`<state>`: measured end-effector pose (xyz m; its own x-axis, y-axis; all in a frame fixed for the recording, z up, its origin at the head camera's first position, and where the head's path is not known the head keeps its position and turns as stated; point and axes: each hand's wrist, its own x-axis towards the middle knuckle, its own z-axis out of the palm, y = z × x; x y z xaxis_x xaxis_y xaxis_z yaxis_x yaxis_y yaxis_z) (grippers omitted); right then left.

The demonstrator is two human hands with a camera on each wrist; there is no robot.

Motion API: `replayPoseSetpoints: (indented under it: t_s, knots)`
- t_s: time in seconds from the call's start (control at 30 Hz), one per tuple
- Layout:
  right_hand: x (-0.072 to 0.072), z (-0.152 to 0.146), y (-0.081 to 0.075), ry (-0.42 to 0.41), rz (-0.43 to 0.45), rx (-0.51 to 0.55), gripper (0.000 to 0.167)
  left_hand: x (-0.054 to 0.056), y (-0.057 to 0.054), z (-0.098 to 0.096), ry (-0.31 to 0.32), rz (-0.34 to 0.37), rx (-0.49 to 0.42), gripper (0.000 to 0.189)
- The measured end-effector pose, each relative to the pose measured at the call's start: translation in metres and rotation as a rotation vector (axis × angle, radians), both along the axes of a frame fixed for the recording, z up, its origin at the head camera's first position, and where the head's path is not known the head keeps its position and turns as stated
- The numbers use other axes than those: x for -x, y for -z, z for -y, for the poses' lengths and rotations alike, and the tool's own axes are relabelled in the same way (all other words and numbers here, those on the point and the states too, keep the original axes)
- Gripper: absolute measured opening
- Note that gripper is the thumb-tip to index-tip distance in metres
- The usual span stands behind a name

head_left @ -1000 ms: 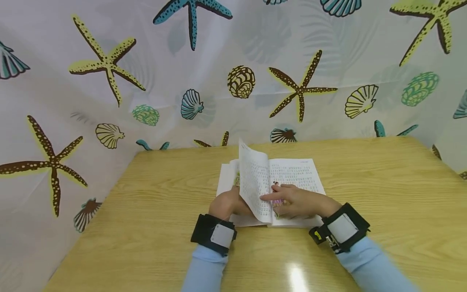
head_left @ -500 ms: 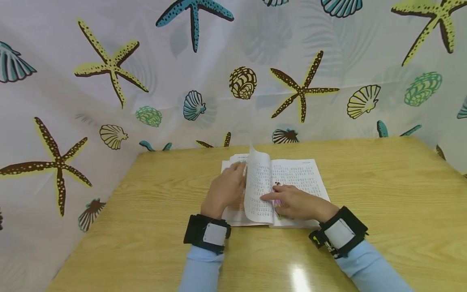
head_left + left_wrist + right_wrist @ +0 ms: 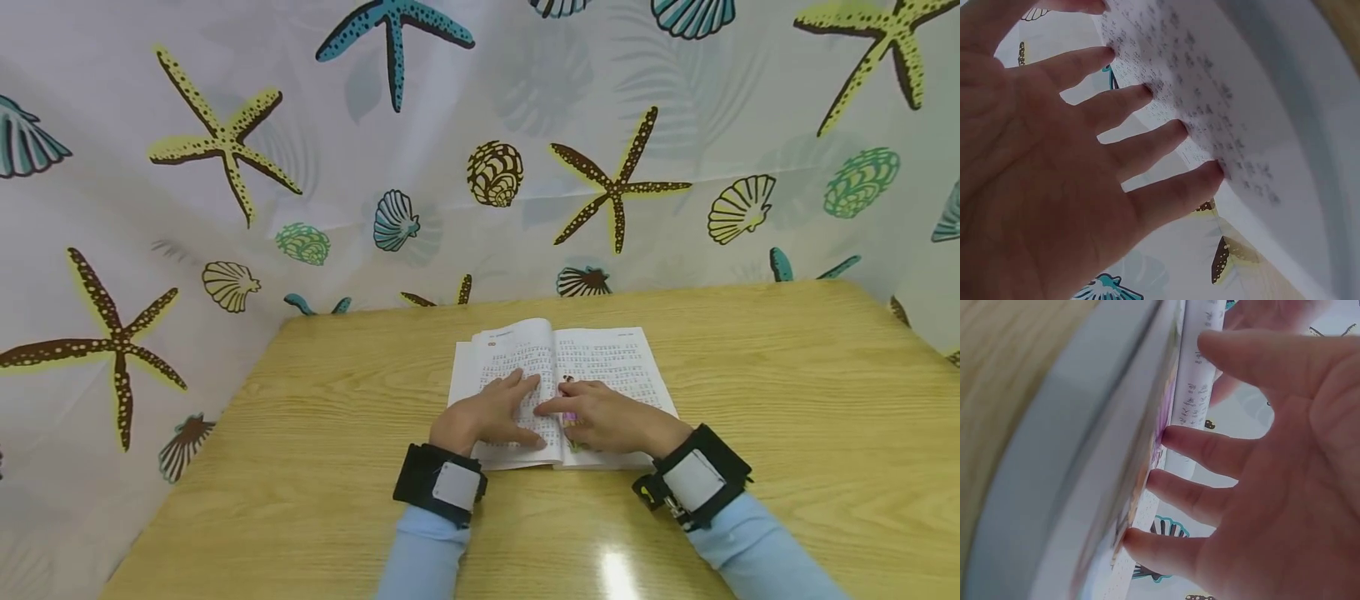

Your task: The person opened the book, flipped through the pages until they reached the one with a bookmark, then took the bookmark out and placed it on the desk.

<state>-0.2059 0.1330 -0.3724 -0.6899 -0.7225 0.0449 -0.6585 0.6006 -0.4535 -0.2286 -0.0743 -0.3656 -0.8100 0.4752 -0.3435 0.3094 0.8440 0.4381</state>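
Observation:
An open book (image 3: pixel 611 354) lies on the table, with printed text on both pages and a small coloured picture on the right one. My left hand (image 3: pixel 491 412) rests on the left page (image 3: pixel 517 346), fingers spread. In the left wrist view its fingertips (image 3: pixel 1179 128) touch the printed paper. Over the right page lies my right hand (image 3: pixel 611 419), one finger reaching past the fold onto the left page. The right wrist view shows several fingertips (image 3: pixel 1157 480) of that hand set down on the picture.
The wooden table (image 3: pixel 337 400) spreads out around the book. Behind it hangs a white cloth (image 3: pixel 450 100) printed with starfish and shells. Each wrist wears a black strap (image 3: pixel 438 483) with a pale plate.
The page that stood upright now lies down on the left side. My left hand has gone from beneath that page to on top of it. My right hand has stayed in place.

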Motion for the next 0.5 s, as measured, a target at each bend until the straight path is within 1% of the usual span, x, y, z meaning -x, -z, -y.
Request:
replayPoseSetpoints:
  t_s: [0.1,0.2,0.33,0.43,0.5]
  knots:
    - [0.000,0.000,-0.001,0.008,-0.001,-0.003,0.039,0.001,0.003,-0.001,-0.009,-0.001,0.001,0.091]
    - [0.000,0.000,-0.002,0.013,0.009,-0.013,0.040,0.002,0.002,-0.001,-0.009,0.006,0.000,0.092]
    - [0.001,-0.003,-0.006,0.036,0.068,-0.029,0.043,0.002,0.001,-0.001,-0.020,0.015,-0.002,0.092]
    - [0.002,-0.011,-0.008,0.074,0.105,-0.026,0.044,0.002,0.000,-0.001,-0.034,0.017,-0.002,0.093]
    - [0.005,-0.018,-0.007,0.109,0.079,-0.051,0.043,0.001,0.000,-0.001,-0.042,0.013,0.005,0.093]
